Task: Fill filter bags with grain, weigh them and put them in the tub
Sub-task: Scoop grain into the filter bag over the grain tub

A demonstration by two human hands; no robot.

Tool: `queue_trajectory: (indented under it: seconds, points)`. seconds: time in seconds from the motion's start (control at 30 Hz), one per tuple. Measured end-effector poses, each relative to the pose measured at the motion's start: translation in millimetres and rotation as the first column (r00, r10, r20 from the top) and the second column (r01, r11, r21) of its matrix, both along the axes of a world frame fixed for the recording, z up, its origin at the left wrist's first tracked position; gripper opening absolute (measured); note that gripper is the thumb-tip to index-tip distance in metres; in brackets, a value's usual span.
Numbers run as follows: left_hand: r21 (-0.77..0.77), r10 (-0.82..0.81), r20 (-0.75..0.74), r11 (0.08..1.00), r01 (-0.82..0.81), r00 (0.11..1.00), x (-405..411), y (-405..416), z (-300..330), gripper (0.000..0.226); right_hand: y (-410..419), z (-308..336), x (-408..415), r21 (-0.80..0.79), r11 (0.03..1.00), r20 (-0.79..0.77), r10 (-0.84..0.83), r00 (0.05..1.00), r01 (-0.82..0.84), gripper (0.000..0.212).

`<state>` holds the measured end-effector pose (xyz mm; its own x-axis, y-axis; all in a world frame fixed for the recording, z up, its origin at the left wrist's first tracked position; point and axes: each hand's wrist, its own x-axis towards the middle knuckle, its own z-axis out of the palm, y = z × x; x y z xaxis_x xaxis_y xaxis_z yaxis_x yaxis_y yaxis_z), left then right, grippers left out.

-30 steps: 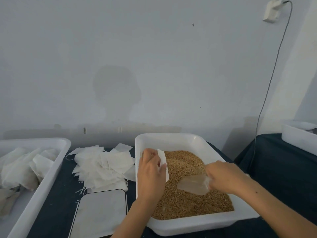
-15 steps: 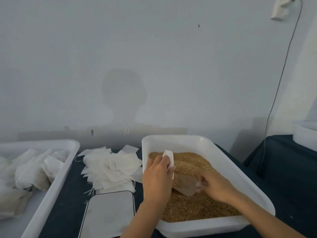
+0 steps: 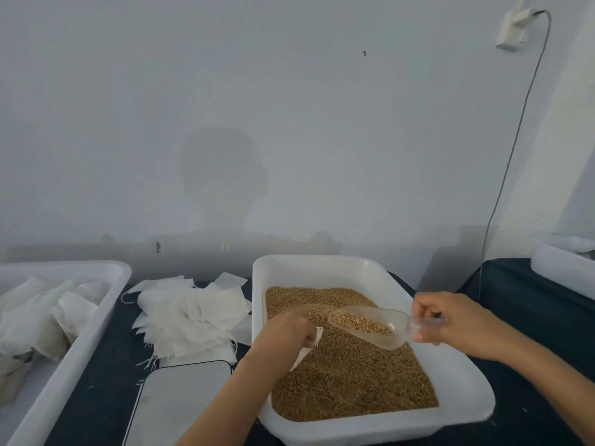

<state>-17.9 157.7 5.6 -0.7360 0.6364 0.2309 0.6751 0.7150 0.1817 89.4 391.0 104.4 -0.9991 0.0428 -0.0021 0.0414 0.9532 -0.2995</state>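
Where a pale, bare wall (image 3: 289, 123) rises behind it, a table under a dark cloth (image 3: 96, 397) carries the work, and a second dark-covered surface (image 3: 521, 300) stands just beside it at the right. High on the wall a white plug box (image 3: 512, 30) feeds a thin cable (image 3: 515, 140) that drops down between the two surfaces.

A white tub (image 3: 370, 268) in the middle holds a deep bed of brown grain (image 3: 347, 381). At the left edge another white tub (image 3: 80, 342) holds crumpled white bags; whether they are filled cannot be told. Between the two tubs a loose heap of empty filter bags (image 3: 193, 313) lies on the cloth, and just in front of that heap sits a flat scale (image 3: 180, 403) with a pale platform and dark edge. A third white container (image 3: 560, 272) shows partly at the far right.

The left hand (image 3: 285, 333) hangs over the grain, its fingers curled round a single white filter bag (image 3: 309, 347), most of which is hidden behind the hand. The right hand (image 3: 450, 323) grips the handle of a clear plastic scoop (image 3: 370, 325), which is partly loaded with grain and held above the tub. The scoop's open front end points toward the left hand and lies just beside the bag; whether the two touch cannot be told.
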Motion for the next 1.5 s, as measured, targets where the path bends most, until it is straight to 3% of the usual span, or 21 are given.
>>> queue_trajectory:
  seconds: [0.13,0.5,0.77,1.17,1.5]
  points:
    - [-0.004,-0.040,-0.026,0.999,0.040,0.999,3,-2,-1,0.017,-4,1,-4,0.068,0.997,0.045,0.024,0.999,-0.027,0.019]
    - [0.168,-0.085,-0.148,0.980,0.109,0.985,14,-6,6,0.012,-22,21,-22,0.182,0.980,0.157,0.057,0.986,-0.086,0.018]
    - [0.224,-0.091,-0.215,0.965,0.140,0.972,16,-7,5,0.014,-37,47,-30,0.324,0.939,0.163,0.066,0.984,-0.117,0.018]
    - [0.298,-0.082,-0.192,0.945,0.138,0.978,15,-9,5,0.013,-53,56,-41,0.503,0.856,0.085,0.089,0.992,-0.120,0.021]
    - [0.339,-0.045,-0.108,0.937,0.079,0.993,10,-10,1,0.010,-51,53,-40,0.477,0.872,0.079,0.084,0.993,-0.112,0.022]
